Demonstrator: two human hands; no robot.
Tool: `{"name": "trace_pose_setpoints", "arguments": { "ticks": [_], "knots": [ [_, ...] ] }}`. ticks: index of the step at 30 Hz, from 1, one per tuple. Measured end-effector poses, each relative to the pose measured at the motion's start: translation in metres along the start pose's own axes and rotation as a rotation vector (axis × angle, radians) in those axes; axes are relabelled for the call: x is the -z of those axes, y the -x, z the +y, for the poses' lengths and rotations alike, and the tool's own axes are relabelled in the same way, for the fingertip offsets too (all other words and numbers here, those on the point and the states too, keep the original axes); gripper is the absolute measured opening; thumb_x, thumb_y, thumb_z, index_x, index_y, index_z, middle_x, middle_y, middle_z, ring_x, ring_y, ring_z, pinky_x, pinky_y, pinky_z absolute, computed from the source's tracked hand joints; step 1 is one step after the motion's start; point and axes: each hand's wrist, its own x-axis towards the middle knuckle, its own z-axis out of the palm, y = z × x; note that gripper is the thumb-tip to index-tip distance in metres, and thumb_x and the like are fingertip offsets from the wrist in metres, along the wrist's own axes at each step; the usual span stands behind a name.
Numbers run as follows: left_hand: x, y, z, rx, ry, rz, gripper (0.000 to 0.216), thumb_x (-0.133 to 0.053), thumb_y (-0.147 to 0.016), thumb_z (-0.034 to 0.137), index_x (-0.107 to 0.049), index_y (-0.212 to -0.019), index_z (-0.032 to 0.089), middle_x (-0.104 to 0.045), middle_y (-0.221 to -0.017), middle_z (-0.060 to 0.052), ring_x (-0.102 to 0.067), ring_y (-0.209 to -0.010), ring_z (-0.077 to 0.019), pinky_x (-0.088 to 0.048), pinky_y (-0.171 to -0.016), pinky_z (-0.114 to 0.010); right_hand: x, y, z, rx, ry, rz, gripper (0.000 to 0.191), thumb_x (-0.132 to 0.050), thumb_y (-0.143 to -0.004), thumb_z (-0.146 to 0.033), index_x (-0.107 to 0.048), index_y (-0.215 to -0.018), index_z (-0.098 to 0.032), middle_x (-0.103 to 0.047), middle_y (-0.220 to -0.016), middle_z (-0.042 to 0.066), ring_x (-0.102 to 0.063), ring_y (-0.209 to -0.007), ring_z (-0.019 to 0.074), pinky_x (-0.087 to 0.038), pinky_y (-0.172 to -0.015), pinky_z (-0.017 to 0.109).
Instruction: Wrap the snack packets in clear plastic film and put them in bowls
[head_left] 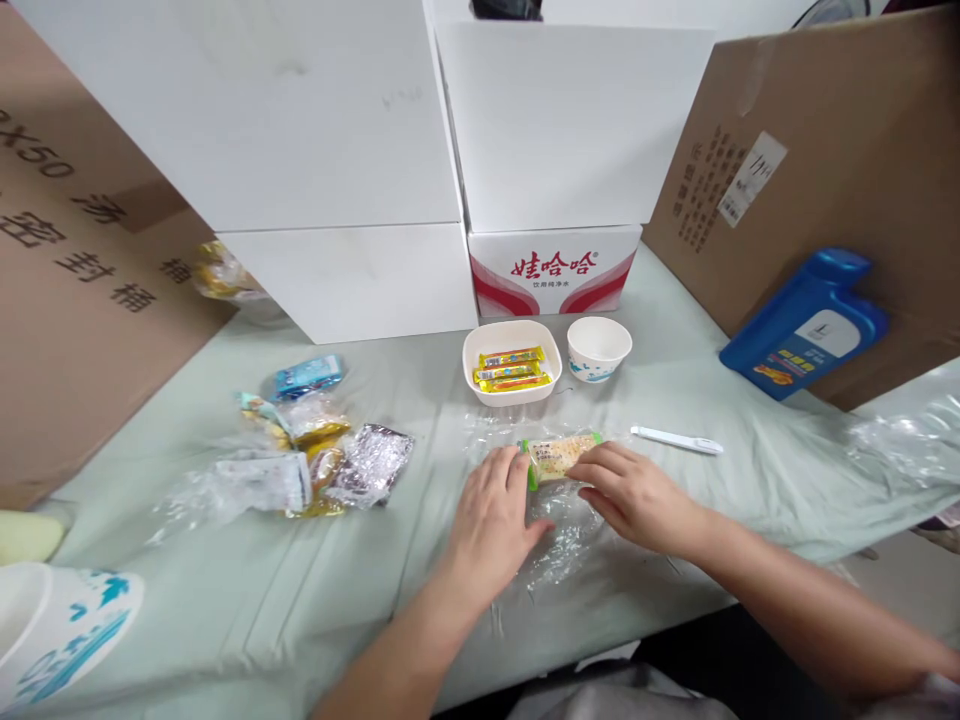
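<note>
A small wrapped snack (561, 455) with green ends lies on a clear plastic bag (559, 540) on the pale green cloth. My left hand (491, 520) rests flat beside the snack's left end, fingers together and touching it. My right hand (634, 495) grips the snack's right side with curled fingers. Just beyond stands a white square bowl (511, 392) holding three yellow snack bars (512, 369), and a white paper cup (598, 348) sits to its right.
A pile of wrapped snacks (315, 455) lies at left. A white pen-like object (676, 440) and a blue jug (806, 325) are at right. White boxes (360, 160) and brown cartons (825, 150) wall the back. Paper bowls (52, 625) sit at the near left.
</note>
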Motion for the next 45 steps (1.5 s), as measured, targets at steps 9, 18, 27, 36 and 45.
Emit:
{"name": "trace_pose_setpoints", "arguments": {
  "ticks": [9, 18, 27, 36, 45],
  "knots": [
    [-0.011, -0.002, -0.014, 0.070, -0.044, -0.260, 0.121, -0.089, -0.048, 0.050, -0.028, -0.148, 0.019, -0.037, -0.151, -0.024, -0.033, -0.139, -0.0474, -0.034, -0.108, -0.062, -0.021, -0.036, 0.030, -0.058, 0.217, -0.240, 0.059, -0.066, -0.081, -0.028, -0.050, -0.136, -0.015, -0.057, -0.130, 0.018, -0.052, -0.119, 0.0338, -0.045, -0.096, 0.050],
    [0.016, -0.017, 0.003, 0.199, -0.133, -0.505, 0.125, -0.089, -0.051, 0.050, -0.024, -0.151, 0.014, -0.017, -0.160, -0.021, -0.022, -0.146, -0.0387, -0.026, -0.117, -0.052, -0.006, -0.041, 0.068, -0.131, 0.275, -0.209, 0.042, -0.040, -0.100, -0.037, -0.050, -0.135, -0.015, -0.070, -0.108, 0.016, -0.068, -0.093, 0.0274, -0.052, -0.079, 0.039],
    [0.022, -0.015, 0.001, 0.224, -0.106, -0.575, 0.124, -0.090, -0.047, 0.049, -0.029, -0.150, 0.016, -0.017, -0.160, -0.019, -0.013, -0.148, -0.0397, -0.022, -0.118, -0.054, 0.024, -0.023, 0.093, -0.276, 0.246, -0.180, 0.046, -0.053, -0.092, -0.040, -0.050, -0.134, -0.021, -0.069, -0.117, 0.011, -0.068, -0.098, 0.0275, -0.053, -0.079, 0.036],
    [0.022, -0.013, 0.001, 0.229, -0.094, -0.573, 0.128, -0.092, -0.039, 0.049, -0.034, -0.149, 0.017, -0.015, -0.160, -0.019, -0.010, -0.147, -0.0428, -0.022, -0.117, -0.059, 0.053, -0.073, 0.081, -0.299, 0.224, 0.270, 0.048, -0.049, -0.090, -0.036, -0.047, -0.135, -0.018, -0.065, -0.121, 0.012, -0.063, -0.104, 0.0286, -0.051, -0.083, 0.039],
    [0.030, -0.017, 0.000, 0.271, -0.070, -0.629, 0.129, -0.092, -0.041, 0.047, -0.031, -0.151, 0.018, -0.013, -0.162, -0.016, -0.007, -0.148, -0.0410, -0.018, -0.119, -0.054, -0.013, -0.195, 0.093, -0.210, 0.266, -0.092, 0.046, -0.051, -0.090, -0.018, -0.049, -0.136, -0.015, -0.059, -0.127, 0.016, -0.052, -0.114, 0.0295, -0.043, -0.093, 0.041]
  ]
}}
